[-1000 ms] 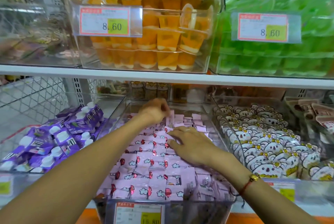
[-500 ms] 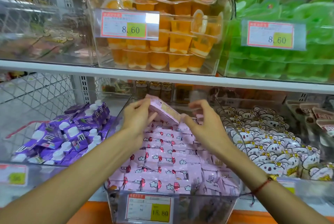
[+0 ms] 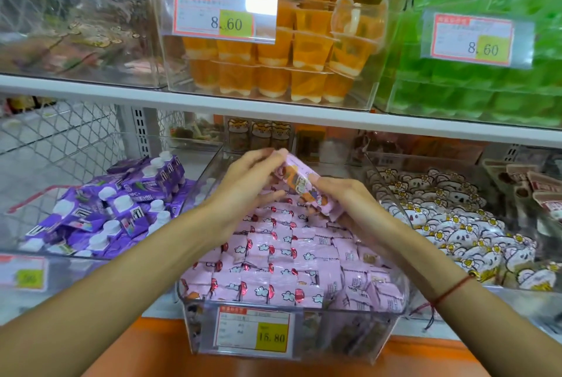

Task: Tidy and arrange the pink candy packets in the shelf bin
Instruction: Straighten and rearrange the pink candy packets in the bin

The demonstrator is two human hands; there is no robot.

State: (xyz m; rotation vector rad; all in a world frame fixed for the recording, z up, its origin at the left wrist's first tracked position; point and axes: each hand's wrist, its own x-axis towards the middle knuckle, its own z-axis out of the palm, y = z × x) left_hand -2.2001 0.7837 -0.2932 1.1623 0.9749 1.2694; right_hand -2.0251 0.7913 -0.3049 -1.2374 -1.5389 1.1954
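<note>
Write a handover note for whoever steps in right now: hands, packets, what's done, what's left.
Left hand and right hand together hold a stack of pink packets, tilted, above the back of the clear bin.
Packets in the bin: left and middle rows lie flat, face up, fairly even; those at the right front stand crooked.
Left: set the held stack down in line, then straighten the right front.

The small print on the price label (image 3: 251, 329) of the clear bin (image 3: 389, 325) is too blurred to read. The right hand (image 3: 352, 209) covers the lower end of the lifted pink packet (image 3: 304, 186) and the packets under it. The green cups (image 3: 486, 96) are cut by the right edge. The top-left bin (image 3: 76, 26) is blurred, so its contents cannot be told.
</note>
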